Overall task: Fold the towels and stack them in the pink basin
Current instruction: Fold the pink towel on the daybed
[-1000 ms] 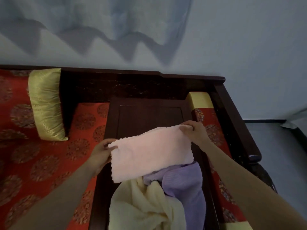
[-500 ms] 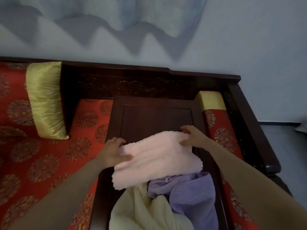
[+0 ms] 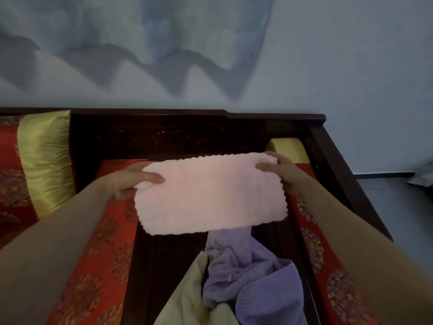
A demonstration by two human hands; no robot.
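Both hands have hold of the pink towel (image 3: 208, 193) - a folded oblong, held flat over the dark wooden table (image 3: 164, 266). The left hand (image 3: 126, 181) pinches its left end, thumb lying on top; the right hand (image 3: 283, 172) clasps the far right corner, fingers curled over the edge. Just nearer than the pink one, a purple towel (image 3: 253, 285) lies crumpled on the table, a yellow towel (image 3: 187, 301) touching it on the left - both unfolded. Red patterned cushions (image 3: 98, 266) flank the table, and a gold pillow (image 3: 44, 160) leans at the far left.
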